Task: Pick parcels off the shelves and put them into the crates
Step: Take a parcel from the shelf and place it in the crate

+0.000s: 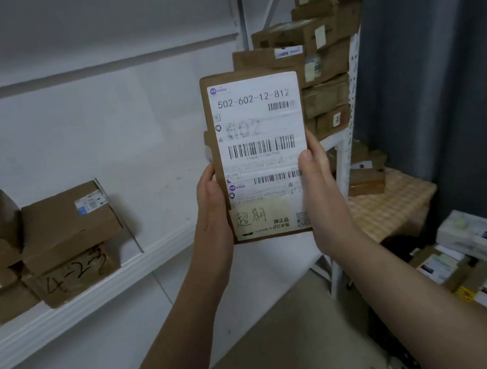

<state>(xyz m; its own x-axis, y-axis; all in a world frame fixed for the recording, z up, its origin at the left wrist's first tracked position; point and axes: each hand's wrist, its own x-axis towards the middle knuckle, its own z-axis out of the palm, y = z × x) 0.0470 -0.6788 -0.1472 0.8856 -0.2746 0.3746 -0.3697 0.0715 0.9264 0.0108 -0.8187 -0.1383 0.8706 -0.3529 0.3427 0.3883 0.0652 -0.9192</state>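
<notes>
The left hand [211, 201] and right hand [316, 185] gripped the flat, rectangular cardboard parcel [207, 109] upright by its lower side edges, thumbs on its smooth white label [258, 124] and fingertips hidden behind. A yellowish handwritten note [258, 215] sat between the thumbs. Left of the fingers, brown boxes [65, 227] lay on a white shelf [93, 294]. The label's address lines were blurred.

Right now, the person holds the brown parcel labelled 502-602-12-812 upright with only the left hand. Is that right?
Not quite. The head view shows both hands holding it: the left hand grips the left edge of the brown parcel and the right hand grips its right edge. It is upright, and its label reads 502-602-12-812.
</notes>
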